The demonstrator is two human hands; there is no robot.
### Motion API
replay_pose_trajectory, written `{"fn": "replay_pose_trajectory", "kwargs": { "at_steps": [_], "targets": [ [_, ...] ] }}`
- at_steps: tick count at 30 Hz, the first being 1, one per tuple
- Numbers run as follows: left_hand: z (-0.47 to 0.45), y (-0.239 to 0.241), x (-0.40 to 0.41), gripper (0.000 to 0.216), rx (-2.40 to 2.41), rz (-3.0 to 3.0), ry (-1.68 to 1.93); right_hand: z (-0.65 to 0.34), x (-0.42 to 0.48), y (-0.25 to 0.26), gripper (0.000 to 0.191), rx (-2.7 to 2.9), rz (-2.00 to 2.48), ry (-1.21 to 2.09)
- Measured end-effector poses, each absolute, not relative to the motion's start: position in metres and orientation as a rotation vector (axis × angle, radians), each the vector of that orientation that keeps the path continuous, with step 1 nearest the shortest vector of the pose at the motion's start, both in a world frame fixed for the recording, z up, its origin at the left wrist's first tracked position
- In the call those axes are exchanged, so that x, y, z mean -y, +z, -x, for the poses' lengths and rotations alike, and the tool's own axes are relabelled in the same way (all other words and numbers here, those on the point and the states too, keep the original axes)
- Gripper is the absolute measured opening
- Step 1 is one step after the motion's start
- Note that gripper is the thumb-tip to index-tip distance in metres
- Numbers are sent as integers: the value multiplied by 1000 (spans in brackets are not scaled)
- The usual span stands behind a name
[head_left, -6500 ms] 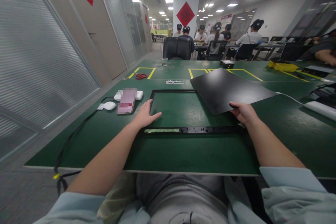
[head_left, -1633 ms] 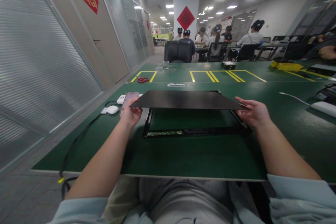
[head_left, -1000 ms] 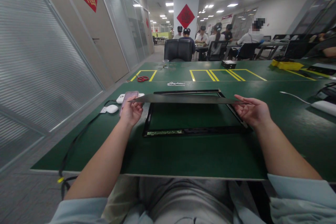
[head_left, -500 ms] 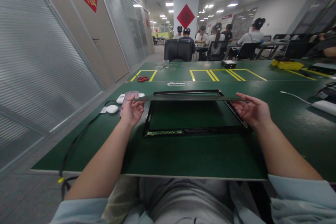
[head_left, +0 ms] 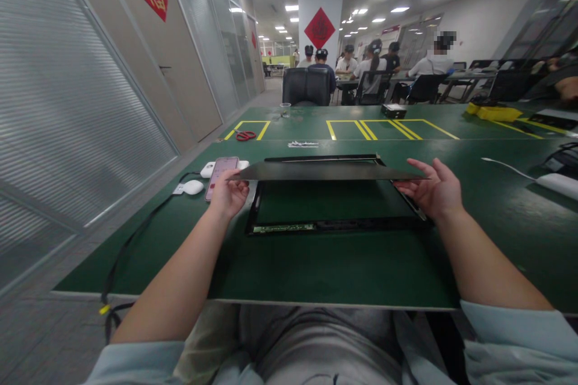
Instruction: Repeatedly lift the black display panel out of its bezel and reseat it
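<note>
A thin, dark rectangular panel [head_left: 329, 172] hangs nearly edge-on above the table, spanning the space between my hands. Its left edge is pinched by the closed fingers of my left hand [head_left: 229, 194]. My right hand [head_left: 433, 189] bears the right edge on fingers curled beneath it, while thumb and index finger stick up, apart from the panel. Below lies a black rectangular frame [head_left: 370, 225], its middle showing green tabletop. A green circuit strip [head_left: 283, 228] runs along the frame's near left side. The panel covers part of the frame's far portion.
Left of the frame, a phone [head_left: 221, 163] lies beside white devices and a black cable [head_left: 135, 234]. Red-handled scissors [head_left: 246, 136], small white pieces [head_left: 303, 144], a clear cup [head_left: 285, 110] and a black box [head_left: 394, 110] sit farther back. A white adapter [head_left: 560, 183] is right.
The panel has tilted, so more of its broad face shows, and its near edge sits slightly lower. My right thumb and index finger have spread away from its edge.
</note>
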State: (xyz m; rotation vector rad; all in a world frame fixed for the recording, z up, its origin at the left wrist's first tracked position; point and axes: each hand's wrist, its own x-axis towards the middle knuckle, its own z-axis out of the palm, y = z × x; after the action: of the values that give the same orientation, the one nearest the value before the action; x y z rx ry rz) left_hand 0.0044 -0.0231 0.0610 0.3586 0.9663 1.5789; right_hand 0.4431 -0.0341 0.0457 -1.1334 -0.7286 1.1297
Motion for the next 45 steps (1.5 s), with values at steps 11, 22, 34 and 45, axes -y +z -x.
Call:
{"fn": "replay_pose_trajectory", "kwargs": {
  "at_steps": [11, 22, 34, 45],
  "targets": [
    [-3, 56, 20, 11, -998, -393, 1603, -438, 33, 48, 40, 808, 1442, 1105],
    [2, 48, 16, 17, -972, -572, 1588, -444, 26, 38, 22, 723, 1548, 1118],
    [5, 36, 10, 29, -1018, -780, 1626, -448, 23, 30, 16, 778, 1629, 1048],
    [2, 46, 18, 43, -920, -817, 1664, -451, 25, 30, 13, 812, 1400, 970]
  ]
}}
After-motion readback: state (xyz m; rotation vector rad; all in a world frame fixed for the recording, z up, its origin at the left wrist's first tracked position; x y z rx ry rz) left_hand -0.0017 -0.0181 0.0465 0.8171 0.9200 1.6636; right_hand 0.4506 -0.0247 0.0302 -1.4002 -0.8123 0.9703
